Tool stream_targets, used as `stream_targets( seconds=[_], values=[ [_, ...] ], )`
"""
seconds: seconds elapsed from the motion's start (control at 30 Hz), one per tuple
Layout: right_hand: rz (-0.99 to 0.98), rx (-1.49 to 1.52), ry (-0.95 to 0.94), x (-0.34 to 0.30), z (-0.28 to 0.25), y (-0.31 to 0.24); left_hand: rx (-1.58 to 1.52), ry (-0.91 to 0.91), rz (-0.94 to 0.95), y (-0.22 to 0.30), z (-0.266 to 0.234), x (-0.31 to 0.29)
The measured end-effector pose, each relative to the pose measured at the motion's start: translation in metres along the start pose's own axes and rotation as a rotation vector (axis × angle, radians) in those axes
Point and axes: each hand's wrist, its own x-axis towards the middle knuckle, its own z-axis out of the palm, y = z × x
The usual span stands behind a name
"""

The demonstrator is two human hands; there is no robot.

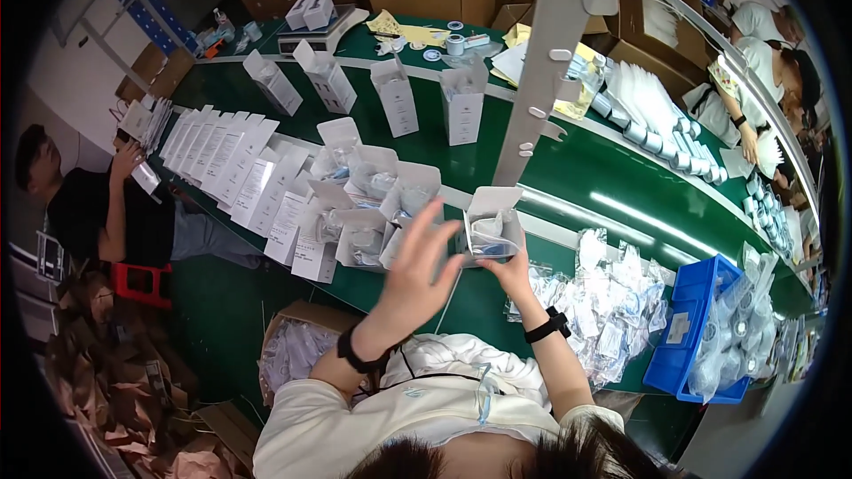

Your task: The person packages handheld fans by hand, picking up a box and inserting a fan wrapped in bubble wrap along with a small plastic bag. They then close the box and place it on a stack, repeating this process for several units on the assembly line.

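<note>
Green counter (479, 310): right grip (514, 270) clasping box (493, 201), left grip (411, 271) hovering spread beside box; packing apparently progressing, closing probably needing both grips.

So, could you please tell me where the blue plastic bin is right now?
In the head view, the blue plastic bin is toward the right, immediately right of the heap of clear plastic packets.

Four conveyor boxes (393, 102), one scale (350, 24)
</note>
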Motion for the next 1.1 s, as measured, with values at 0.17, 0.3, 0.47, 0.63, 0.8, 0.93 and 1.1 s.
stream_targets(
  seconds=[0.17, 0.3, 0.47, 0.63, 0.8, 0.93, 1.1],
  values=[
    [-0.087, -0.249, 0.077, 0.004, 0.035, -0.011, 0.664, 0.432, -0.195, -0.136, -0.148, 0.022],
    [-0.140, -0.230, 0.167, -0.003, 0.032, -0.030, 1.142, 0.041, -0.379, -0.280, -0.183, 0.018],
    [-0.323, -0.353, 0.232, -0.023, 0.007, -0.062, 1.138, -0.311, -0.500, -0.395, -0.191, -0.026],
    [-0.446, -0.376, 0.187, -0.042, 0.014, -0.108, 0.778, 0.044, -0.054, -0.291, -0.217, -0.017],
    [-0.328, 0.493, 0.187, -0.029, 0.056, -0.161, 0.461, 0.161, 0.002, -0.066, -0.129, -0.011],
    [-0.248, 0.563, 0.177, -0.058, 0.047, -0.148, -0.151, -0.359, 0.125, -0.002, -0.039, -0.040],
    [-0.014, 0.446, -0.169, -0.110, -0.065, -0.130, -0.800, -0.635, 0.188, 0.023, 0.044, -0.013]
  ],
)
